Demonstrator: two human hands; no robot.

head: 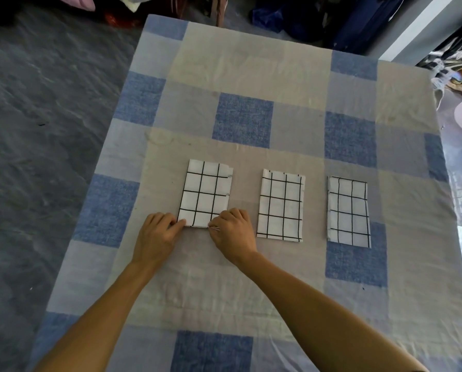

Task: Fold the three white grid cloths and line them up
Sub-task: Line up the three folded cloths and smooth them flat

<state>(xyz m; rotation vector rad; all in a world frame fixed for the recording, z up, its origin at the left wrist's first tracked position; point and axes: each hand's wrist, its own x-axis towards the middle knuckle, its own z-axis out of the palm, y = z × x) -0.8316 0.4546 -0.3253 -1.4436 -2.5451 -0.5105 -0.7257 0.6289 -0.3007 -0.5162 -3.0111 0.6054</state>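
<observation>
The left hand (160, 233) is curled, knuckles up, with its thumb stretched out to the near left corner of the left cloth (205, 193). It seems to pinch that corner against the bent fingers, though the underside of the grip is hidden. The right hand (232, 232) is curled as well. Its fingers bend down over the near right corner of the same cloth and nip the folded edge, where a thin line of white layers shows just beside the thumb.

Both forearms come in from the near edge of the table (291, 304) and angle inward, so the hands sit close together with a short stretch of the cloth's near edge between them. The wrists lie low, on or just above the checked cover (243, 119) of blue, grey and beige squares that is spread over the table.

The left cloth is folded into an upright rectangle and lies flat, reaching away from the hands. Its far right corner is slightly uneven. The middle cloth (281, 205) lies near the right hand but apart from it, folded to much the same shape. The right cloth (349, 212) lies further along, well apart from both hands. The three form a row across the table with gaps of bare cover between them, each one set a little nearer than the one on its left.
</observation>
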